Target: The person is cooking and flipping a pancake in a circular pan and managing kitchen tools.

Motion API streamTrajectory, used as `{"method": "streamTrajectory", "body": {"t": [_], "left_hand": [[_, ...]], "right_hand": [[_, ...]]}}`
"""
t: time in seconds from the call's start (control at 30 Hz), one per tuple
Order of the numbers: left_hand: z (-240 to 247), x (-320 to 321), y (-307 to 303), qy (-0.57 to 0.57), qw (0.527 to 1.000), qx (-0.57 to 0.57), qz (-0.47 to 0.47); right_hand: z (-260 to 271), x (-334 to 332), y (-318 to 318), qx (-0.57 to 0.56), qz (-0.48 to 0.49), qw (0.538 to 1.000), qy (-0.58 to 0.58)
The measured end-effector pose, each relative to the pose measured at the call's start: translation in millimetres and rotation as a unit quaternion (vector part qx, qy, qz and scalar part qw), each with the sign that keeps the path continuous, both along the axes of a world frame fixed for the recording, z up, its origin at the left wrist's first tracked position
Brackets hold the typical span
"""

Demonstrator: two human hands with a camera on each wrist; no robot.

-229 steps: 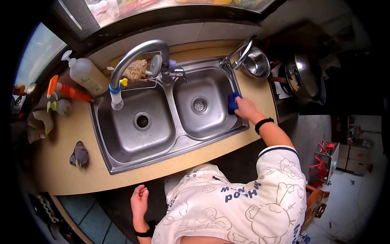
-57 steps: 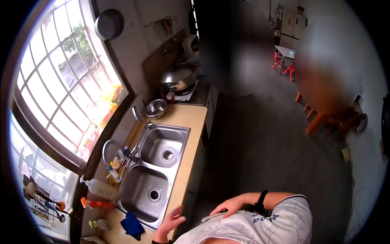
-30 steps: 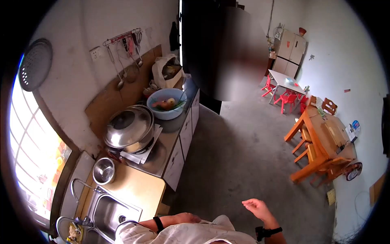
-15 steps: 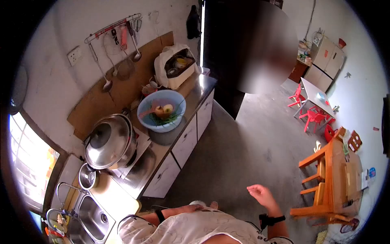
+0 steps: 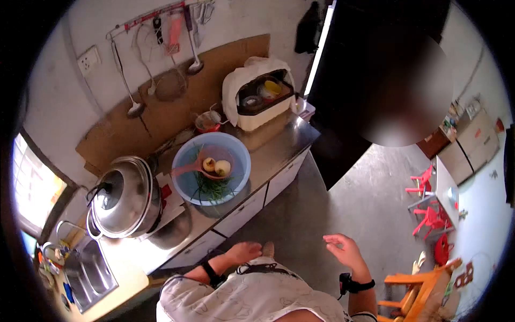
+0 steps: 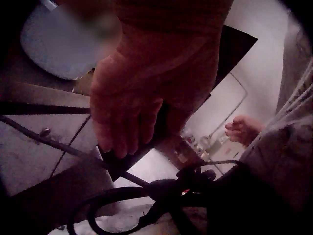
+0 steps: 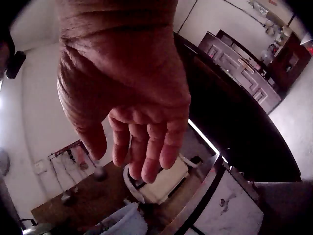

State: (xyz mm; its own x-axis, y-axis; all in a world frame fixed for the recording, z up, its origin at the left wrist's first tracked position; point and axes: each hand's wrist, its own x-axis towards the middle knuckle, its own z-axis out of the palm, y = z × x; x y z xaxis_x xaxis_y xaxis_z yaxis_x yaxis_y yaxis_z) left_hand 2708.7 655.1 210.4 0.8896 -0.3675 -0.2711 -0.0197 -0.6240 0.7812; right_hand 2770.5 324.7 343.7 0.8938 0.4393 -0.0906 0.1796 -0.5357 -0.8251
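Note:
My left hand [image 5: 244,252] hangs in front of my body with nothing in it, its fingers fairly straight in the left wrist view. On my right, the right hand [image 5: 344,250] is held out over the floor, also holding nothing; its fingers are loosely bent in the right wrist view. Ahead of the left hand, on the steel counter, stands a light blue basin [image 5: 240,189]. Inside it are a pinkish strainer [image 5: 185,169] with two round pale vegetables [image 5: 222,168] and a bunch of long green stalks [image 5: 210,188].
A large lidded steel pot [image 5: 120,198] stands left of the basin, and a cloth-draped box [image 5: 252,122] behind it. Ladles [image 5: 136,109] hang on the wall. The sink [image 5: 88,268] and a blue cloth [image 5: 68,292] lie far left. An orange wooden table [image 5: 429,290] is at right.
The blue cloth, held by the right hand at the sink earlier, lies on the counter. My view has turned right, away from the sink, and the basin and pot now appear closer.

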Motion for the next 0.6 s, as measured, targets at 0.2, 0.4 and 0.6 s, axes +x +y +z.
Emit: {"method": "streamTrajectory", "body": {"t": [0.2, 0.4, 0.6], "left_hand": [[16, 85, -23, 0.044, 0.994, -0.08, -0.066], [3, 105, -24, 0.088, 0.995, -0.046, -0.025], [21, 151, -34, 0.072, 0.971, -0.104, 0.201]], "right_hand": [[20, 113, -22, -0.007, -0.022, 0.999, 0.033], [6, 238, 6, 0.019, 0.049, 0.996, 0.068], [-5, 383, 59, -0.004, 0.173, 0.979, 0.106]]}}
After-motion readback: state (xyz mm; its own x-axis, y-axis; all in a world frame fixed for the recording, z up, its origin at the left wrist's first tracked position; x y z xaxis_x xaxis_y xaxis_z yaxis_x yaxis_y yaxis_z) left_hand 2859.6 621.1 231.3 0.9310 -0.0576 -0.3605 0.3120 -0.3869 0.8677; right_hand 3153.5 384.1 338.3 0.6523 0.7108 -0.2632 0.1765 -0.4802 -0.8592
